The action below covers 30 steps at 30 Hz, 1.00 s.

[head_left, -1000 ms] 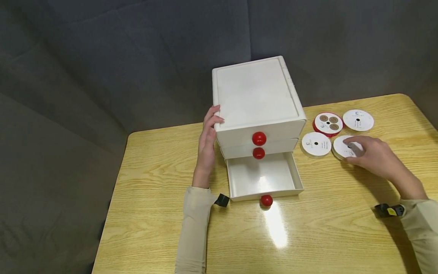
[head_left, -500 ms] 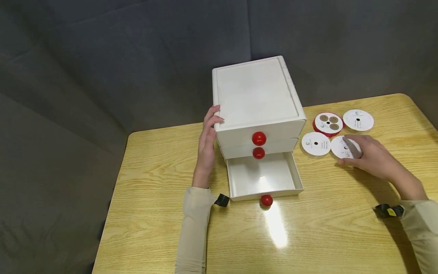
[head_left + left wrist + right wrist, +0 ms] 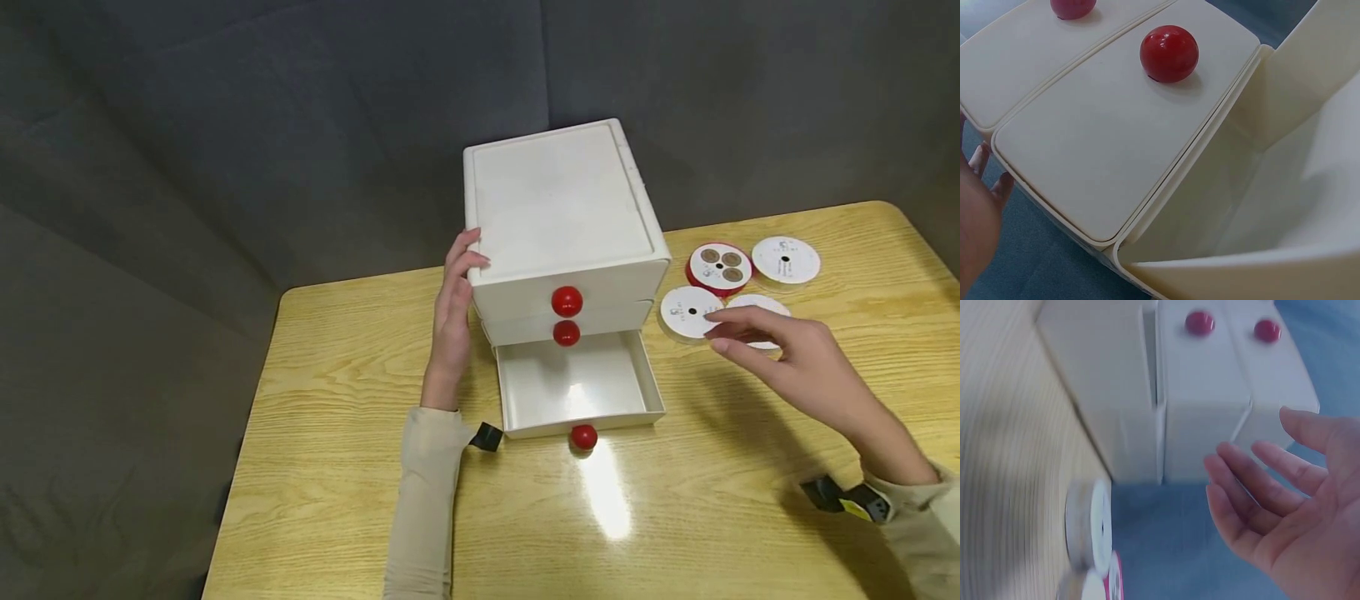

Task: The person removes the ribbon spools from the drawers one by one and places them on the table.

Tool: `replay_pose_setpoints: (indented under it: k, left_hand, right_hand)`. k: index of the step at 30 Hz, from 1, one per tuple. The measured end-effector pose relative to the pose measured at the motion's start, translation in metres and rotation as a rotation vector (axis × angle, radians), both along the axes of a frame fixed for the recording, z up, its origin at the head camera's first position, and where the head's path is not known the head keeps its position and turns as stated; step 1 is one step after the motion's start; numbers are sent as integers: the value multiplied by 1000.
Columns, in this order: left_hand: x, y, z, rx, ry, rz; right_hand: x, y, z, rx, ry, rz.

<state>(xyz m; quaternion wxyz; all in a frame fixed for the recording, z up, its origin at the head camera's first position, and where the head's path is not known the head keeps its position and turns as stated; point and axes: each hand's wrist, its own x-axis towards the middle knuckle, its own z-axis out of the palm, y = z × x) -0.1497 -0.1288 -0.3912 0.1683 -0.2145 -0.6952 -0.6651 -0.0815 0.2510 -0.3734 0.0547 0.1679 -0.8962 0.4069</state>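
Observation:
My left hand [image 3: 452, 321] rests against the left side of a white drawer unit [image 3: 558, 204], its fingertips over the top edge. The bottom drawer [image 3: 570, 392] is pulled out, and nothing lies in it; the two drawers above are closed. My right hand [image 3: 802, 358] hovers over the ribbon spools with fingers loosely bent and holding nothing, as the right wrist view also shows. Beneath its fingertips is a white ribbon spool [image 3: 684, 313]. Partly behind the hand lies another white spool [image 3: 765, 306]. Farther back are a red ribbon spool [image 3: 720, 268] and a white-topped spool [image 3: 787, 260].
Red round knobs [image 3: 567, 302] stick out from the drawer fronts. The wooden table [image 3: 337, 400] ends at a dark curtain [image 3: 337, 142] behind the unit. Close to the unit's right side, the spools sit side by side in a cluster.
My right hand has come off the front right spool, which was nudged left against its neighbour, and has moved left and up from it. My left hand stays in place.

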Motion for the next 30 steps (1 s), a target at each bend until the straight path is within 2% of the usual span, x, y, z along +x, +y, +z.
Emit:
replay_pose_setpoints:
  k: [2, 8, 12, 15, 18, 20, 24, 30]
  left_hand:
    - [0, 0, 0, 1, -6, -1]
    - [-1, 0, 0, -1, -7, 1]
    - [-1, 0, 0, -4, -7, 5]
    - [-2, 0, 0, -8, -5, 6]
    - [-2, 0, 0, -9, -4, 9]
    - [-2, -1, -1, -10, -7, 11]
    - [-1, -1, -1, -11, -12, 11]
    - [-1, 0, 0, -7, -21, 6]
  right_hand:
    - [5, -9, 1, -2, 20, 56]
    - [19, -36, 3, -8, 7, 178]
    - [26, -55, -3, -29, 12, 332]
    - [31, -69, -10, -49, -22, 428]
    - [35, -79, -17, -71, -88, 489]
    - [37, -85, -22, -84, -119, 517]
    - [41, -94, -33, -81, -119, 556]
    - [45, -103, -42, 33, -98, 556]
